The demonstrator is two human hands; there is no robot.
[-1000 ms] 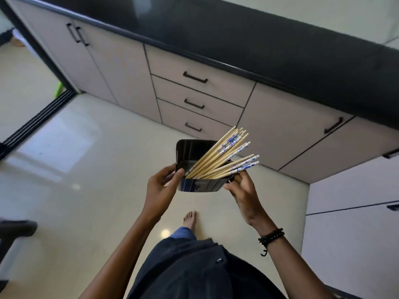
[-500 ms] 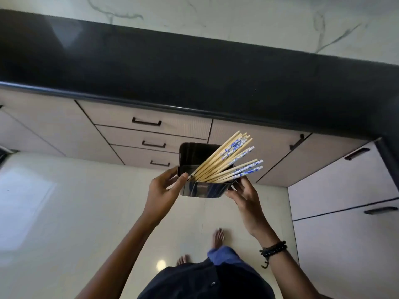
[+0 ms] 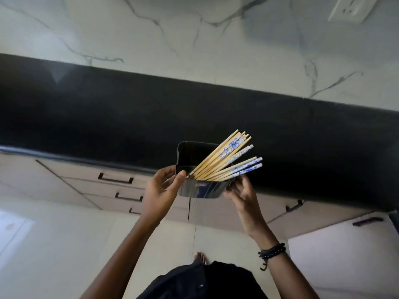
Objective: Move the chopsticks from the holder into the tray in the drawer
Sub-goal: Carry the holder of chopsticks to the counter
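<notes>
A black rectangular holder is carried in the air in front of the counter's edge. Several wooden chopsticks with blue-and-white ends lean out of it to the upper right. My left hand grips the holder's left side, thumb on its rim. My right hand holds the right side, fingers curled round its corner under the chopsticks. All the drawers below the counter are closed, and no tray is in view.
The black countertop runs across the middle, with a marble-look wall and a white socket behind it. Cabinet doors with dark handles lie to the right. Pale tiled floor below.
The holder and both hands have come closer to the counter, and the view has tilted up from the floor and drawers to the countertop and wall. Both hands' hold is unchanged.
</notes>
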